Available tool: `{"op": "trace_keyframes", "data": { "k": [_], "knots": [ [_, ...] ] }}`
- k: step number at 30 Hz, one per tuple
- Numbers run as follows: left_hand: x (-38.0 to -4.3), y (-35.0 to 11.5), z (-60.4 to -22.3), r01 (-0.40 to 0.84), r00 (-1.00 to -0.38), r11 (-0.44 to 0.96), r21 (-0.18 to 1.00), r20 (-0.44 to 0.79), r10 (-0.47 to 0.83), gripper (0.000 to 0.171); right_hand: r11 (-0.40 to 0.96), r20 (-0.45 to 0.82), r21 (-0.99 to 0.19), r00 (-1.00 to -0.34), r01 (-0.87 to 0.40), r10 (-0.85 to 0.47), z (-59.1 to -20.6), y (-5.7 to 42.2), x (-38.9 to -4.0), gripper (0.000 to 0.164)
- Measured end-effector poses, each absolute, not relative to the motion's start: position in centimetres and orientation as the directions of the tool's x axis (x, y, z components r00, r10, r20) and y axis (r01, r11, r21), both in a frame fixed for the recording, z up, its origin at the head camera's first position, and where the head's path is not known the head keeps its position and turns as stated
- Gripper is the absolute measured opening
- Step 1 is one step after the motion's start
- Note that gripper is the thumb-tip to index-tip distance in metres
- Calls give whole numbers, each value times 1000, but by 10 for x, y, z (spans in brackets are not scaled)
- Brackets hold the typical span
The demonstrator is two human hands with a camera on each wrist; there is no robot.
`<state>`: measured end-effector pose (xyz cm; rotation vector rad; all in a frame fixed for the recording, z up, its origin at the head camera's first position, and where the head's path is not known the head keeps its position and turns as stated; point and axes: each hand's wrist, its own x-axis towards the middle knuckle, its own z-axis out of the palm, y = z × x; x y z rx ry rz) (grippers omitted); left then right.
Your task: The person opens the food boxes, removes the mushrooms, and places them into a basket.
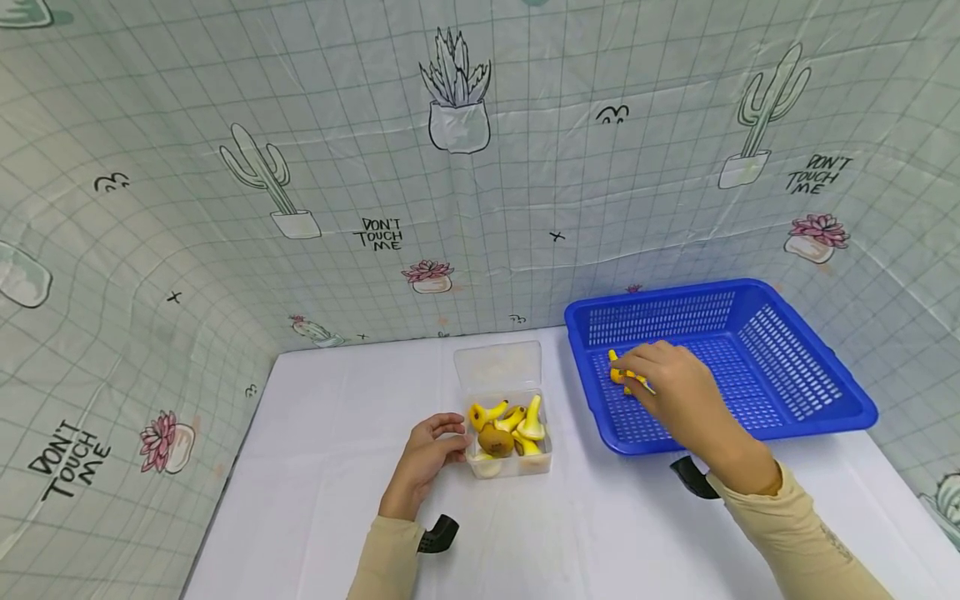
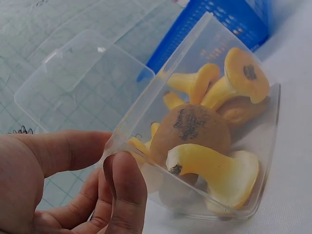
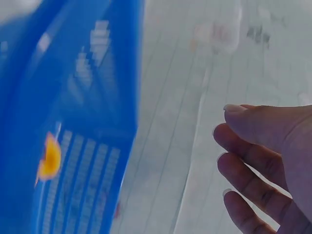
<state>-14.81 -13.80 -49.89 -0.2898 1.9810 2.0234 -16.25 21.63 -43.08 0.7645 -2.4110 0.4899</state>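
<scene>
The blue basket (image 1: 660, 313) stands beside the clear box (image 1: 521, 468), whose edge our left hand (image 1: 426, 457) pinches; a light hold should avoid tipping it. Our right hand (image 1: 672, 387) hovers over the basket, fingers apart and empty; we had best work gently around the yellow pieces (image 1: 616, 375) inside. Mushrooms (image 1: 531, 425) crowd the box.

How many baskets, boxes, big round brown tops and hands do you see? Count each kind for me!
Blue basket: 1
Clear box: 1
Big round brown top: 1
Hands: 2 (left hand, right hand)
Total: 5
</scene>
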Motion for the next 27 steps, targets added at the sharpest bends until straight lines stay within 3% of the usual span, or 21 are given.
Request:
{"op": "trace_keyframes", "data": {
  "k": [4,27],
  "knots": [
    [-148,-138,-500,-350,-935,-13,937,-348,68,37,736,602,-165,-658,-657,-452,-436,194,-156,35],
    [-148,-138,-500,-351,-935,-31,936,-348,67,36,634,399,-267,-682,-726,-613,-462,107,-158,27]
  ]
}}
